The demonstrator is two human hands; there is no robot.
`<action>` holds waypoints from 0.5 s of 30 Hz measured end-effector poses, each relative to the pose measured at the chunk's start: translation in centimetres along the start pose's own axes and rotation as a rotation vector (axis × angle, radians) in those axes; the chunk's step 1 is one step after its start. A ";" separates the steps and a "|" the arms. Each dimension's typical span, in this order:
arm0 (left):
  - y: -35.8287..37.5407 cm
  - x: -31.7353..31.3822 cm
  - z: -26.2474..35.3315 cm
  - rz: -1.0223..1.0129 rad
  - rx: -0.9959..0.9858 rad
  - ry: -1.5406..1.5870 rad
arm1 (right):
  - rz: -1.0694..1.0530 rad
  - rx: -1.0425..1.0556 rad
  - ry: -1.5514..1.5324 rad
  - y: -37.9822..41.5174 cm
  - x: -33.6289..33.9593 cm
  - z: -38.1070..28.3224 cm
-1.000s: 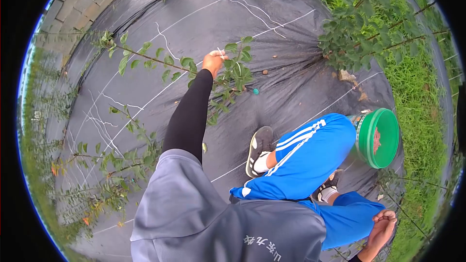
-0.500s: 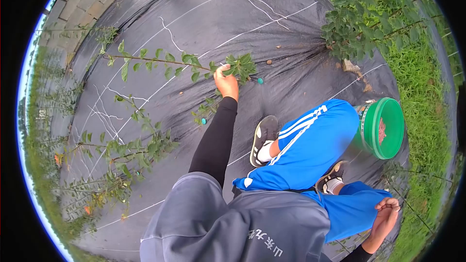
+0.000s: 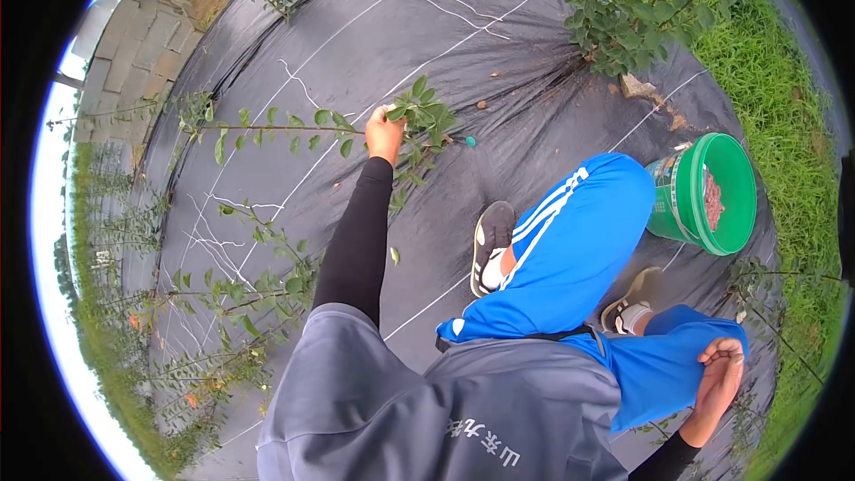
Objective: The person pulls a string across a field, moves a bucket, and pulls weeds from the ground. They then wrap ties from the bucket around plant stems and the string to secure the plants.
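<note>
My left hand (image 3: pixel 385 135) reaches forward with its fingers closed around a leafy branch (image 3: pixel 285 127) near its leafy base (image 3: pixel 427 116). The branch stretches out to the left over the black ground sheet (image 3: pixel 508 151). My right hand (image 3: pixel 720 381) is by my right knee at the lower right, its fingers curled together; what they hold, if anything, is too small to make out. A loose leaf (image 3: pixel 394 256) shows beside my left forearm.
A green bucket (image 3: pixel 679 200) with pinkish pieces inside stands right of my knees. More leafy plants are at the left (image 3: pixel 258 294) and upper right (image 3: pixel 614 27). White strings (image 3: pixel 481 31) cross the sheet. Grass (image 3: pixel 793 125) borders the right side, paving (image 3: pixel 147 44) the upper left.
The view has shifted a little. My left hand stays closed at the plant, turned slightly, and the leaves around it have moved. A loose leaf now shows by my forearm.
</note>
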State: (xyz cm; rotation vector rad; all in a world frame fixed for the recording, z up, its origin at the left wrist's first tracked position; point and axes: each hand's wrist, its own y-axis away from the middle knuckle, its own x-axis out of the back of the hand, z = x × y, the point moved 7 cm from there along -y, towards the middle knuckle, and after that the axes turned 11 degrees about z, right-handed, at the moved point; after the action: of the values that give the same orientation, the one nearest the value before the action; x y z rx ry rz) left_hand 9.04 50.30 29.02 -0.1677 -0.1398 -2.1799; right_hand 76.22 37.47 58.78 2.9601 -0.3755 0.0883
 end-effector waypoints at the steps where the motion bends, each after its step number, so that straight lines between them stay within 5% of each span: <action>1: -0.6 -0.5 1.2 -0.052 -0.140 -0.178 | -0.015 -0.003 0.012 0.0 -0.1 0.1; 2: -1.4 -0.8 1.7 -0.067 -0.146 -0.182 | -0.030 -0.007 0.025 -0.1 -0.3 0.2; 4: -1.5 -2.1 7.1 -0.069 -0.548 -0.728 | -0.025 -0.010 0.018 -0.1 -0.1 0.4; 9: -2.7 -7.6 11.6 -0.462 -0.595 -1.039 | -0.021 0.009 -0.010 -0.4 -0.6 0.3; 14: -7.8 -10.4 7.8 -0.550 -0.630 -1.098 | -0.015 0.016 0.087 -0.5 -1.2 0.3; 15: -9.4 -9.7 5.8 -0.490 -0.454 -0.936 | 0.002 0.010 0.079 -0.4 -1.1 0.3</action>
State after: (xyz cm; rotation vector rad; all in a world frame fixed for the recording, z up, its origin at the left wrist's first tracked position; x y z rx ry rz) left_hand 7.25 64.43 32.73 -1.5434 -0.2195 -2.4000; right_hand 75.30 38.02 58.38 2.9548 -0.3681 0.2068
